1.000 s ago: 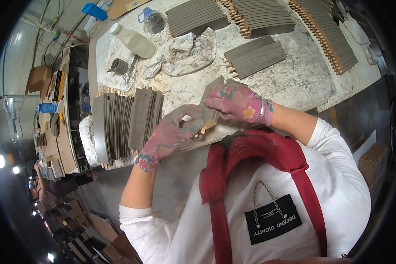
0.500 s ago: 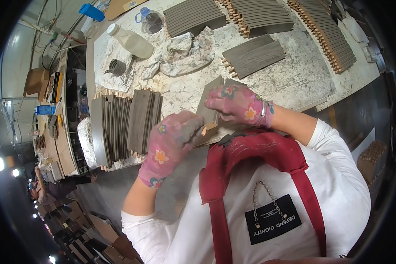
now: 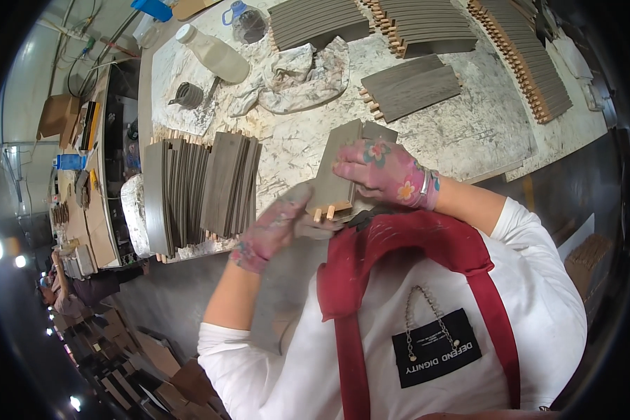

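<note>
Both my hands wear pink flowered gloves with greyed fingers. My right hand [image 3: 385, 171] grips a grey wood-grain board [image 3: 334, 161] by its right side, tilted at the table's near edge. Light wooden dowels [image 3: 323, 213] stick out of the board's near end. Beside that end is my left hand [image 3: 273, 224], slightly blurred, its fingers apart and nothing plainly held in them. Another grey piece [image 3: 380, 131] shows partly behind the board; my right hand hides the rest. Farther back, two similar boards with dowels [image 3: 413, 91] lie overlapping.
Stacked grey boards [image 3: 220, 185] stand at the left of the worktable [image 3: 469, 147]. More rows of doweled boards [image 3: 427, 31] line the far side. A stained rag [image 3: 308, 77], a bottle of cloudy liquid [image 3: 213, 54], a blue-lidded jug [image 3: 247, 24] and a dark cup [image 3: 187, 95] sit behind.
My left hand has drawn back from the board's near end, and its fingers have spread. The board has turned so its face and two dowels show more; my right hand still grips it.
</note>
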Demonstrator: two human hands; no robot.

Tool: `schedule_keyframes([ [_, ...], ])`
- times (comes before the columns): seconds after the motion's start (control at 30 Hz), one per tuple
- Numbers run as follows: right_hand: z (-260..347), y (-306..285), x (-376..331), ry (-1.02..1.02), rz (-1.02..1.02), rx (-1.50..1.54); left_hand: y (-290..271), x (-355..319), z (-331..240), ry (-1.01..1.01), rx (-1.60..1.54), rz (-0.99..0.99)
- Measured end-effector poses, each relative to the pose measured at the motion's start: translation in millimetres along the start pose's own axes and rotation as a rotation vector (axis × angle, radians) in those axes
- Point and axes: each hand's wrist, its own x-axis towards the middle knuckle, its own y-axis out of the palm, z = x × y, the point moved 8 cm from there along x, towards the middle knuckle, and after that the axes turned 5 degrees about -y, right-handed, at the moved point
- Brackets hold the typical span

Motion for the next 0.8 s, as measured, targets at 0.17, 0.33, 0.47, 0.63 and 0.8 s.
schedule_keyframes([
  [0.17, 4, -2, -5, -0.066, -0.038, 0.014, -7, 11, 20, 0.062, -0.105, -0.239],
  [0.33, -40, -16, -35, 0.495, -0.344, 0.718, -10, -4, -5, 0.199, 0.107, -0.363],
  [0.47, -32, 11, -12, 0.569, -0.162, 1.629, -11, -2, -9, 0.144, 0.274, -0.396],
  [0.63, -33, 15, 15, 0.557, -0.219, 1.493, -13, -13, -12, 0.061, 0.277, -0.598],
  [0.8, -16, 27, 40, 0.699, -0.067, 1.713, -84, -55, 99, -0.2, 0.448, -0.539],
])
